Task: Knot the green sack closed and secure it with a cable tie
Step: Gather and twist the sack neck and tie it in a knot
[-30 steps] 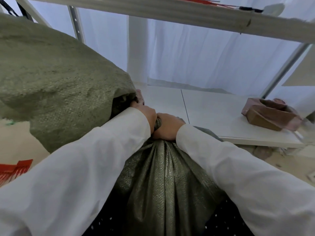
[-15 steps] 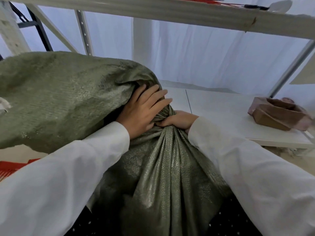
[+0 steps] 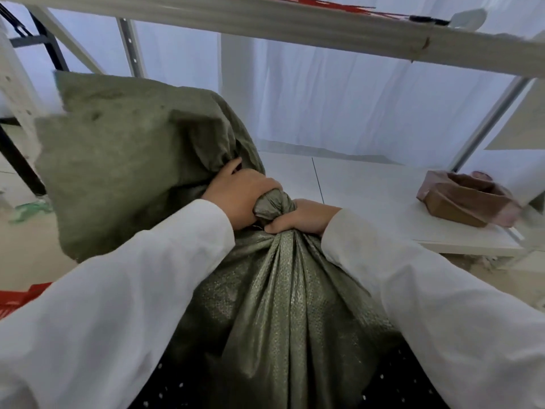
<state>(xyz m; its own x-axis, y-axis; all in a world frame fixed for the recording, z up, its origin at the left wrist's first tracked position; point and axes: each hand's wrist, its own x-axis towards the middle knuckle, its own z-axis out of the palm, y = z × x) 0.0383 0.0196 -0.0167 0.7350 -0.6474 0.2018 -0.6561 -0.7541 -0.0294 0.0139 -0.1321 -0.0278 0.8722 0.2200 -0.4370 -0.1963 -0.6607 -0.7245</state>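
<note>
The green woven sack (image 3: 283, 314) stands full in front of me, its cloth gathered into pleats toward a twisted neck (image 3: 272, 206). My left hand (image 3: 239, 196) is closed around the loose top flap (image 3: 132, 160), which fans out up and to the left. My right hand (image 3: 300, 221) grips the gathered neck from the right, just under the twist. Both hands touch each other at the neck. No cable tie is visible.
A white shelf board (image 3: 368, 199) lies behind the sack, with a brown paper-wrapped bundle (image 3: 466, 199) on its right end. A white beam (image 3: 265, 22) crosses overhead. White curtains hang behind. A red crate edge (image 3: 20, 299) sits at the lower left.
My left hand went from lying flat with spread fingers to a fist around the flap. The neck is now twisted into a tight knob, and the flap has swung lower and left.
</note>
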